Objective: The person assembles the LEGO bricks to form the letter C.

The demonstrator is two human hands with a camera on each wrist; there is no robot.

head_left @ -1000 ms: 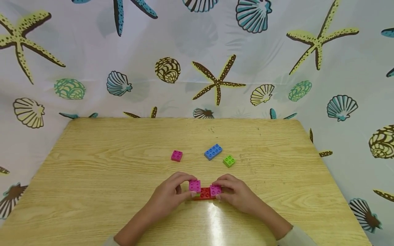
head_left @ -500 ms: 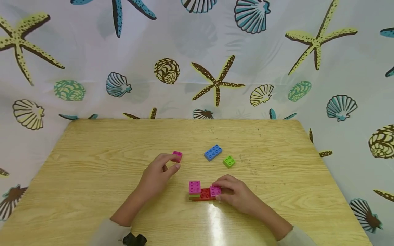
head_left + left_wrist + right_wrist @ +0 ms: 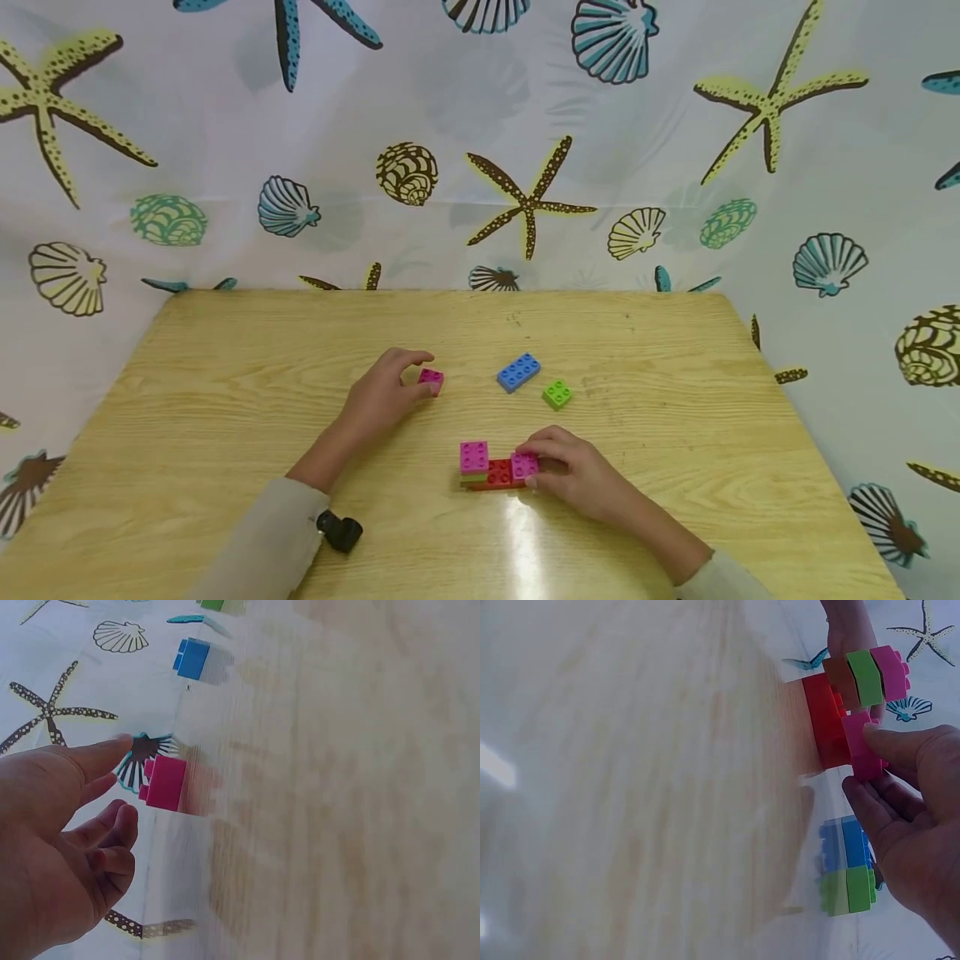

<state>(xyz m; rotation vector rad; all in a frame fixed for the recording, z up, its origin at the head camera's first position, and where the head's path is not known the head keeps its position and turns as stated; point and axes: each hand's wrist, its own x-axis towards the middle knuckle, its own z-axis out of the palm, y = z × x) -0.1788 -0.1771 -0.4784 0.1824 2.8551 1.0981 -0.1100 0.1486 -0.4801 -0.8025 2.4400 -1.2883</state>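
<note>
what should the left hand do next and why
Probably close the left hand on the magenta brick: it is open right at that loose brick and does not seem to grip it yet, while the right hand pinches the pink brick on the red brick.
</note>
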